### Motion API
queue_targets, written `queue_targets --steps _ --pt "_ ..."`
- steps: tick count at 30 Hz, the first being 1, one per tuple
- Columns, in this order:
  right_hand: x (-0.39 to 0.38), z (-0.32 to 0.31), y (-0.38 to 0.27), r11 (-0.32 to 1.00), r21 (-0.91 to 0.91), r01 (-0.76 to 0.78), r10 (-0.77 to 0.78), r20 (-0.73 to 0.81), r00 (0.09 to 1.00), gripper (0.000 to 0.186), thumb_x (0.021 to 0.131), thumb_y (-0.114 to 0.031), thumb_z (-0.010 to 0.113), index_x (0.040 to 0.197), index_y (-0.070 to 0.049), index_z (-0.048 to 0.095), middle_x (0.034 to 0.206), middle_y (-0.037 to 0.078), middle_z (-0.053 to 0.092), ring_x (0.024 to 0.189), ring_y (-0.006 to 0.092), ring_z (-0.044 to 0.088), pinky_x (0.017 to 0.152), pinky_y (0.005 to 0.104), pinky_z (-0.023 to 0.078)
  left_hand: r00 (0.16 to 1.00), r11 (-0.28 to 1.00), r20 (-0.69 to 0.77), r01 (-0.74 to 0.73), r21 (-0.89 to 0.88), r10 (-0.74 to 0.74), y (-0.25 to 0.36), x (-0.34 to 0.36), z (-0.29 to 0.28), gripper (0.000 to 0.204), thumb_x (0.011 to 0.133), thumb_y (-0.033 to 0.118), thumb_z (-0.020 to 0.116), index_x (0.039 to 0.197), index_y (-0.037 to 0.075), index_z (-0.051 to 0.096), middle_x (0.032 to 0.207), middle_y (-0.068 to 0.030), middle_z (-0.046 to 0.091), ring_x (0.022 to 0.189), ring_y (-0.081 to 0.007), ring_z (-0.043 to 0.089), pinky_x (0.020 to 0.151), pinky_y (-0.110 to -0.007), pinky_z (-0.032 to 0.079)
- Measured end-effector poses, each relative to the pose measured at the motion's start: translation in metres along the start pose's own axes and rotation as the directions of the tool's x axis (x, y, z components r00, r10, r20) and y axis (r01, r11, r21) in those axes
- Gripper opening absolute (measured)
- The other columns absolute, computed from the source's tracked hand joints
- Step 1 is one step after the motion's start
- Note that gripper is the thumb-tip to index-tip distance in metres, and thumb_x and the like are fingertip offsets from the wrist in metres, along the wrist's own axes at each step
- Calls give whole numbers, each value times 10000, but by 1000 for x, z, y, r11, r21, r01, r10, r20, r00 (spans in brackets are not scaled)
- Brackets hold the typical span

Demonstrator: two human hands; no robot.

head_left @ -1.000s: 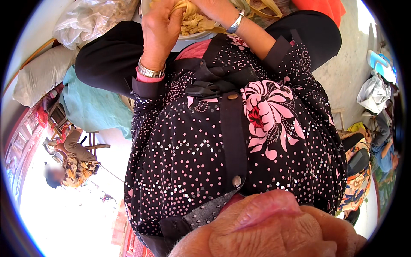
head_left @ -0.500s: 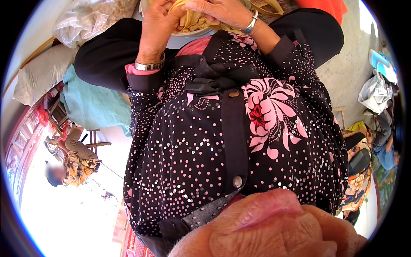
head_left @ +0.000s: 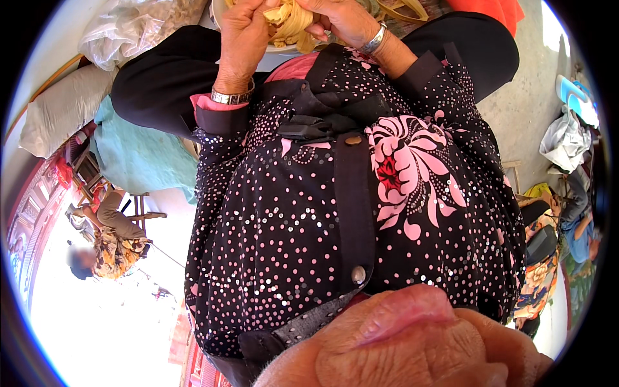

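Note:
At the top of the head view, my left hand (head_left: 244,35) pinches a bundle of pale yellow, flattened strips (head_left: 288,20); its wrist wears a metal band. My right hand (head_left: 342,22), also with a metal bracelet, closes on the other side of the same bundle. Under both hands is a white bowl (head_left: 284,49) holding more yellow pieces, partly cut off by the frame's edge. Loose yellow strips (head_left: 403,11) lie beyond my right hand. My fingertips are partly hidden in the bundle.
Clear plastic bags (head_left: 129,35), a pale sack (head_left: 61,119) and a teal cloth (head_left: 142,155) sit at my left, with a seated person (head_left: 113,248) beyond. A red-orange item (head_left: 493,13), a white bag (head_left: 564,142) and another person in blue (head_left: 577,235) are at my right.
My right hand has come down and leftward onto the bundle, showing more of its fingers. My left hand has shifted slightly right, and the bundle between them has turned.

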State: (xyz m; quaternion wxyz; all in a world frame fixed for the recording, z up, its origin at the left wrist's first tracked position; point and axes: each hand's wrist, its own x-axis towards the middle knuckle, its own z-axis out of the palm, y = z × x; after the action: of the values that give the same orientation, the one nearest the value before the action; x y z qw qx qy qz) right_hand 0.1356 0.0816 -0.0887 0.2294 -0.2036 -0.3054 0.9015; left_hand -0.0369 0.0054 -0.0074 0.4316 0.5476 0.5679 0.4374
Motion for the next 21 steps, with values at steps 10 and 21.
queue_targets --steps 10,21 --pt "-3 8 -4 995 -96 25 -26 -8 1000 346 1084 -362 530 1189 -48 631 723 -4 632 477 92 506 441 228 393 988 989 -51 144 16 -143 -10 -3 12 419 1080 203 465 1399 -56 551 1184 -104 674 1088 -179 617 946 -277 483" --pt "-7 26 -17 742 -489 458 -496 59 867 336 1124 -311 423 1169 -29 600 971 28 588 912 111 559 845 301 473 922 465 95 275 -841 -375 -4 5 27 518 1107 380 383 1324 -44 587 1200 -172 687 1013 -271 712 867 -403 597"
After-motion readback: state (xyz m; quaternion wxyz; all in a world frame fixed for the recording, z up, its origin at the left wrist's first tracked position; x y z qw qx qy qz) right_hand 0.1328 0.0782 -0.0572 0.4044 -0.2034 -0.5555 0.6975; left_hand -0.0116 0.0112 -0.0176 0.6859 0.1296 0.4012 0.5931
